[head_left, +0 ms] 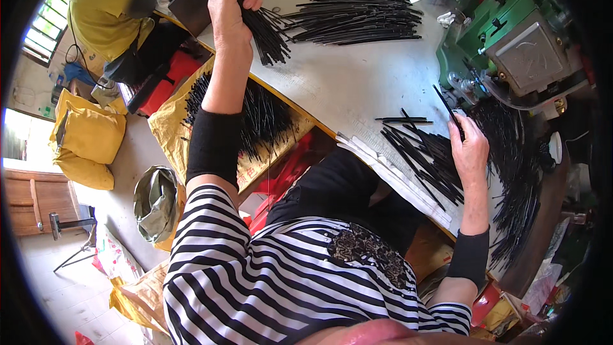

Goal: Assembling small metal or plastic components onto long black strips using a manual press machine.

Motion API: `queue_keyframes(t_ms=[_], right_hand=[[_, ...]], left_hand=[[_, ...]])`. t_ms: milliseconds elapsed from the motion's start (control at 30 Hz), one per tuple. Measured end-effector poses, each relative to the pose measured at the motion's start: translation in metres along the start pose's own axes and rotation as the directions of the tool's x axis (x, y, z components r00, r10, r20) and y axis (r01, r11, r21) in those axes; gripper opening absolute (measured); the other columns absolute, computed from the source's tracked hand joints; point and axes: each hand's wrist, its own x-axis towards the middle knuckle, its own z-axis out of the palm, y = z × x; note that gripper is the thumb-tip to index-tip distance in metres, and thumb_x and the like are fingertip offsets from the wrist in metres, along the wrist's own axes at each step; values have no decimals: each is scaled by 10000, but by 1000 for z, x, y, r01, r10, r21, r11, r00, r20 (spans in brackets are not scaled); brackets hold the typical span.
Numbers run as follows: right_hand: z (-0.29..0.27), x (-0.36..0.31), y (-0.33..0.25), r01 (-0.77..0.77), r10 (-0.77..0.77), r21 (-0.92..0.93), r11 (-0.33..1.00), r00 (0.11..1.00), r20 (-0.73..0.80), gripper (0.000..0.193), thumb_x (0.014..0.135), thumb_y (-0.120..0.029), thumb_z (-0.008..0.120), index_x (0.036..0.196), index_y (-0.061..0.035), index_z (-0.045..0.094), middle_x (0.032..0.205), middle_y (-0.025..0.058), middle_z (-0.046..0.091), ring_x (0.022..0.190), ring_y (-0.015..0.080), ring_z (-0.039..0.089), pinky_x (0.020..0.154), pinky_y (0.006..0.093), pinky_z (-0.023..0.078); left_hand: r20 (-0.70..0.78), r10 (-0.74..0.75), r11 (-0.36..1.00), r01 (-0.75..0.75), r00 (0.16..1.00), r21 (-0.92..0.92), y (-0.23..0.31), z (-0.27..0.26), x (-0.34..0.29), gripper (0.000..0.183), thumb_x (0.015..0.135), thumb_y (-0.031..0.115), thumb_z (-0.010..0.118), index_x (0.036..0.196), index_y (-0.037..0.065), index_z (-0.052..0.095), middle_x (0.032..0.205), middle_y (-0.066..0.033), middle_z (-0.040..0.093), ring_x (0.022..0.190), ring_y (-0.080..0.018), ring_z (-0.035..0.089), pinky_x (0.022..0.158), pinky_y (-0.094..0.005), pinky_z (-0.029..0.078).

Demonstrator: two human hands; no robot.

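Note:
My left hand (231,16) is closed round a thick bundle of thin black strips (267,35), raised over the far left of the white table (332,83). My right hand (470,147) pinches one black strip (445,102) between thumb and fingers, in front of the green machine (495,22). Below and left of that hand, loose black strips (415,153) lie scattered at the table's near edge. A wide pile of similar strips (364,13) rests at the back, its left end close to the held bundle. What the strips are made of, I cannot tell.
More black strips (517,198) are heaped along the right side. Another mass of strips (265,118) lies on yellow sacking (167,115) left of the table. A person in yellow (105,19) sits at the far left. An open grey-green sack (155,207) stands on the floor.

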Motion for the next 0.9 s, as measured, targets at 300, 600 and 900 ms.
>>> queue_keyframes(t_ms=[300, 600, 900], right_hand=[[1, 1, -2, 18, -18, -16, 1000, 1000, -13, 200, 831, -134, 604, 990, -14, 621, 962, 154, 639, 869, 334, 615, 733, 375, 492], [4, -2, 6, -24, 22, -44, 999, 999, -47, 209, 819, -151, 617, 994, -39, 635, 979, 143, 642, 870, 323, 619, 728, 367, 499], [5, -2, 9, 21, -22, -30, 999, 999, -28, 208, 833, -182, 585, 996, -59, 623, 983, 111, 642, 829, 306, 624, 704, 381, 506]], left_hand=[[114, 246, 886, -271, 962, 377, 9, 16, -14, 147, 763, 85, 691, 800, 18, 566, 542, 12, 416, 441, -78, 381, 436, -229, 308], [170, 220, 817, -276, 961, 505, 2, 29, -17, 196, 788, 132, 691, 860, 1, 565, 573, 9, 472, 470, -73, 399, 447, -221, 294], [509, -498, 104, -534, 702, 839, 0, 56, -49, 452, 707, 297, 697, 999, -37, 605, 797, -217, 634, 761, -296, 638, 726, -364, 474]])
